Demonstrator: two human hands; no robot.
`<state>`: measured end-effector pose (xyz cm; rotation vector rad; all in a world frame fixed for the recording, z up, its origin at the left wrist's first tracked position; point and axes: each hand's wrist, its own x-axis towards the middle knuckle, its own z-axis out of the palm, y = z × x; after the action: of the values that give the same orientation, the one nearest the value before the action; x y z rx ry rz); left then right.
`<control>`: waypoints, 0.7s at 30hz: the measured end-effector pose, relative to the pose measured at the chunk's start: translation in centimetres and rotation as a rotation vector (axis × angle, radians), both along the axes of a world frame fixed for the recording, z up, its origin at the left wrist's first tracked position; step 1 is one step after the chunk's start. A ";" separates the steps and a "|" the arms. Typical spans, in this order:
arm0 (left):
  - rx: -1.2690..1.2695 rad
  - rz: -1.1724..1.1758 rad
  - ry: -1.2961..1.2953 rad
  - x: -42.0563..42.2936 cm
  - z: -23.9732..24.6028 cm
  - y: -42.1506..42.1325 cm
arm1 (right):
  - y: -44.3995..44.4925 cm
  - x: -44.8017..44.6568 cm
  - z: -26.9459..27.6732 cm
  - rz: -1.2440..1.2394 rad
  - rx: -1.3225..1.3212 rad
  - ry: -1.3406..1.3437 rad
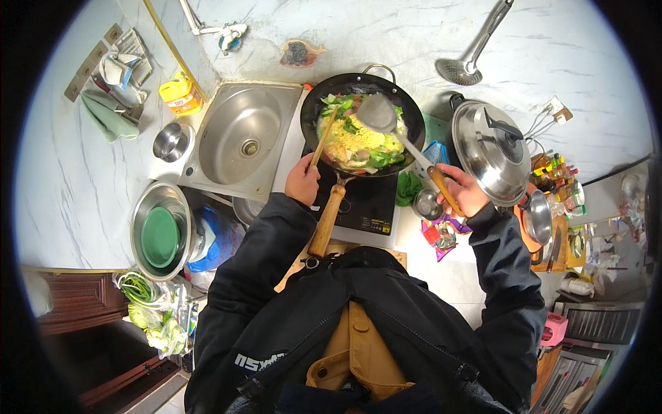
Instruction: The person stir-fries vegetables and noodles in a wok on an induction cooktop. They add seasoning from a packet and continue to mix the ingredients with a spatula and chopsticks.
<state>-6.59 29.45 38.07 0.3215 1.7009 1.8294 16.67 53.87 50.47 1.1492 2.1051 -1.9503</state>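
Observation:
A black wok [310,103] sits on the induction cooktop [362,209], its wooden handle [328,222] pointing toward my body. Inside it are yellow noodles [357,137] mixed with green leafy vegetables [385,158] and small red pieces. My left hand [303,181] grips wooden chopsticks [326,135], whose tips reach over the left side of the food. In my right hand [462,189] is the wooden grip of a metal wok spatula [377,114]. The spatula's blade is over the upper right of the food and covers part of it.
Left of the wok is a steel sink [238,134]; below that, a steel basin [138,227] holds a green bowl [160,237]. A lidded steel pot [491,150] stands close by my right hand. Near it are a small steel bowl [428,204], a food packet [442,235] and several bottles [556,173].

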 end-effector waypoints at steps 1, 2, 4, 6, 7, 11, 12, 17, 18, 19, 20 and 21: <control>0.001 -0.004 0.010 0.0 0.0 0.0 | 0.2 -0.4 -0.1 -0.010 -0.089 -0.005; -0.003 0.001 0.007 0.0 -0.1 0.0 | 0.4 -0.9 -0.4 -0.021 -0.178 -0.010; 0.009 0.006 0.020 0.0 -0.2 0.1 | 0.7 -1.9 -1.3 -0.071 -0.312 -0.057; 0.001 0.003 0.011 0.1 -0.2 0.0 | 1.0 -2.8 -1.9 0.024 -0.233 -0.119; 0.002 0.001 0.012 0.1 -0.2 -0.1 | 1.3 -3.1 -2.0 0.035 -0.175 -0.184; 0.007 0.016 -0.002 0.3 -0.1 -0.6 | 2.6 -3.0 -0.8 0.102 -0.163 -0.105; -0.004 0.023 0.003 0.3 0.0 -0.7 | 2.5 -2.9 -0.7 0.056 -0.177 -0.099; -0.030 0.019 0.022 0.3 0.0 -0.6 | 2.3 -3.2 -1.3 0.096 -0.144 -0.153; -0.028 0.016 0.011 0.3 0.0 -0.6 | 2.4 -3.2 -1.3 0.107 -0.105 -0.151; -0.031 0.015 0.001 0.2 0.0 -0.6 | 2.7 -3.1 -1.1 0.112 -0.062 -0.148; -0.030 0.016 0.007 0.1 0.0 -0.8 | 3.3 -2.7 -0.4 0.146 0.010 -0.141; -0.030 0.017 0.016 0.0 -0.1 -0.9 | 3.8 -2.2 0.4 0.156 0.068 -0.121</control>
<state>-6.55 28.58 38.01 0.3103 1.7454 1.8157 14.49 57.72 50.90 1.0494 2.1428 -1.7109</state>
